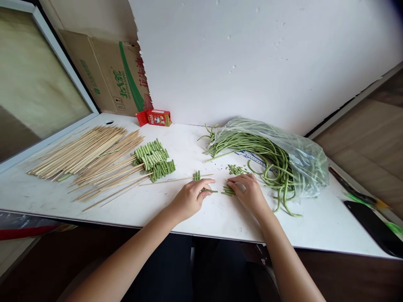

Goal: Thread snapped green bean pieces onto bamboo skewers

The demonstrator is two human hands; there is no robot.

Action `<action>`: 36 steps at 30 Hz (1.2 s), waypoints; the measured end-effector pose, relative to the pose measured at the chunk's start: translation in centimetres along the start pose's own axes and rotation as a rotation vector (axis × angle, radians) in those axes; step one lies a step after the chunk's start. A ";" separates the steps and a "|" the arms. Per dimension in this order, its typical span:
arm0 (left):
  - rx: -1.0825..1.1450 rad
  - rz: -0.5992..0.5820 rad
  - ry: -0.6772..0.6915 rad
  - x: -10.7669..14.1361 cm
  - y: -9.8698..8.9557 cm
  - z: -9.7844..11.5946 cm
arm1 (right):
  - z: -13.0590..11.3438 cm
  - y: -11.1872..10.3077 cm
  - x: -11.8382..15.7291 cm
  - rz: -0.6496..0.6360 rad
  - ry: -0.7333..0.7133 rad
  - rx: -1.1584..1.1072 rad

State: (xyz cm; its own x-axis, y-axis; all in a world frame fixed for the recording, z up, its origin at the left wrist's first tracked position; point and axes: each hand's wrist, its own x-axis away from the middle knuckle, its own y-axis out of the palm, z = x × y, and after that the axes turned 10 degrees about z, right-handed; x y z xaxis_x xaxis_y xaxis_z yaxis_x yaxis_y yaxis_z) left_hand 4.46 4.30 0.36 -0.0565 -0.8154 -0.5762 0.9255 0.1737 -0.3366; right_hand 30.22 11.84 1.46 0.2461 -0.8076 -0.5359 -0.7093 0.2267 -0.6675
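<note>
The person's two bare arms (138, 256) are reaching in from the bottom, above two legs in dark cloth (176, 268). The left hand (189, 200) is pinching one short green bean piece (214, 191) between thumb and fingers, just over the white table (189, 222). The right hand (250, 193) is curling down, with its fingertips touching a little pile of cut beans (228, 191); I cannot tell if it is gripping any. Just past the left hand, a thin stick (176, 180) is lying on the table, and a few bean bits (197, 175) are sitting across it. Behind the cut beans, a heap of tiny bean bits (236, 169) is resting. To the right, lots of long green beans (252, 144) are spilling out of a clear plastic bag (310, 163). To the left, sticks full of bean pieces (154, 157) are lying close together, with their bare ends pointing left. Past them, a big bunch of plain sticks (82, 155) is spreading out. At the back, a small red box (159, 118) is lying near a big brown box (107, 75), and a white board (236, 63) is standing behind the table. At the far right, a flat black thing (374, 226) is resting by the edge.
</note>
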 end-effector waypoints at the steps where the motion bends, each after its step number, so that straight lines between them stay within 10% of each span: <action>1: -0.011 0.012 0.001 0.0 0.0 -0.1 | -0.2 -0.1 0.0 -0.001 -0.005 -0.001; 12: -0.060 0.008 0.065 0.0 -0.1 0.0 | -6.5 -0.3 0.7 -0.158 -0.088 -0.311; 20: -0.366 0.090 0.246 -0.6 -0.3 0.1 | -6.7 0.2 0.7 -0.078 -0.133 -0.287; 36: -0.240 0.052 0.242 -0.5 -0.3 0.7 | -7.6 1.2 1.3 -0.073 -0.126 -0.312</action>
State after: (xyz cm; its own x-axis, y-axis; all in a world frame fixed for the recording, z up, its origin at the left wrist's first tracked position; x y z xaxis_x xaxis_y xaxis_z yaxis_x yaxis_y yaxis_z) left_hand 4.52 4.24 1.28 -0.1251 -0.6523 -0.7476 0.8166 0.3602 -0.4509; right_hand 24.65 6.89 3.88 0.3700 -0.7375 -0.5650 -0.8496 -0.0226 -0.5269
